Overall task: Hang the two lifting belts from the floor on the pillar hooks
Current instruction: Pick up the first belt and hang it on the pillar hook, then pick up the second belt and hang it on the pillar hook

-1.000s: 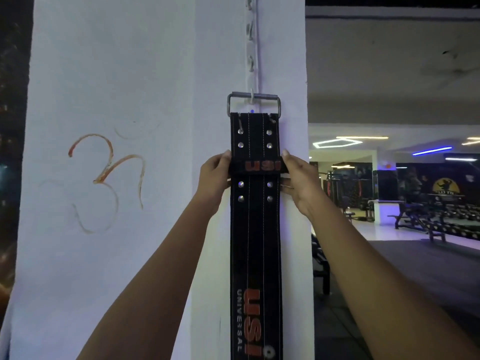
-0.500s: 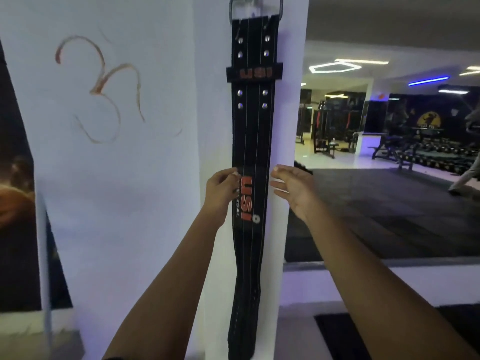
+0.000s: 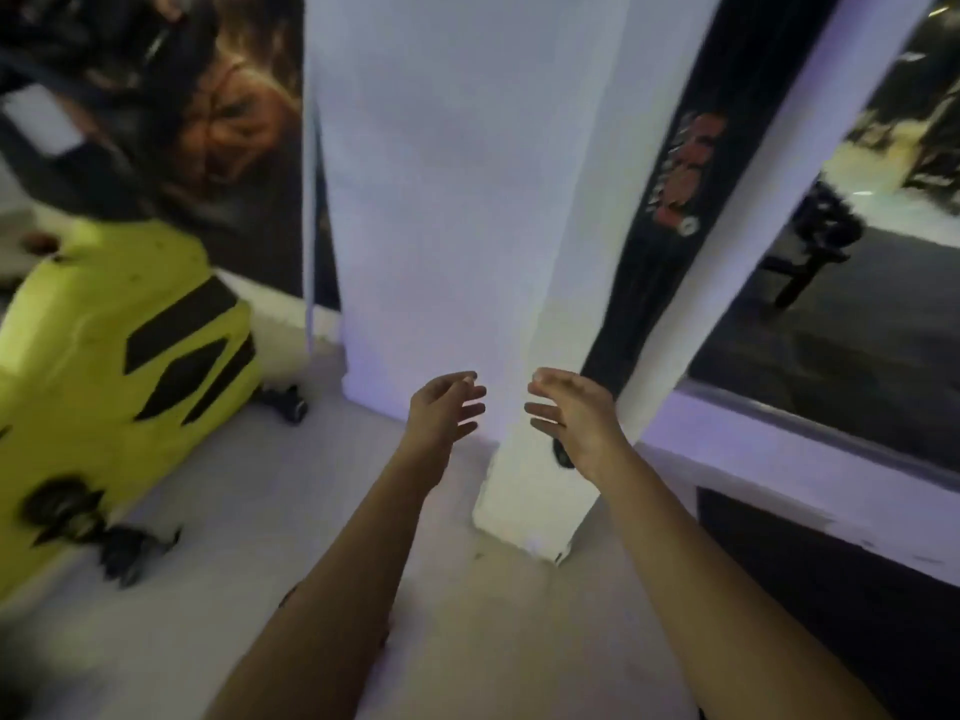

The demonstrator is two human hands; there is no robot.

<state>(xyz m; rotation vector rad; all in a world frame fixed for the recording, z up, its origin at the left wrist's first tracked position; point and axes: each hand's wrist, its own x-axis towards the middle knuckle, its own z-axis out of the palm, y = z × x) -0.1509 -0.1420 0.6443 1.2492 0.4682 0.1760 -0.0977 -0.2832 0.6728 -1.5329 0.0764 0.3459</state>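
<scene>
The black lifting belt (image 3: 670, 200) hangs flat against the white pillar (image 3: 467, 200), up at one o'clock from the hands; the left hand (image 3: 441, 413) and right hand (image 3: 571, 413) are both spread wide, holding nothing, palms facing each other near the pillar's base; a yellow machine (image 3: 114, 366) sits on the floor (image 3: 467, 615) at nine o'clock.

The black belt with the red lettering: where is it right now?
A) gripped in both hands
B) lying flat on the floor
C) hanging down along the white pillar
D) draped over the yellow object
C: the black belt runs down the face of the white pillar, while the left hand and right hand are open and empty in front of it.
</scene>
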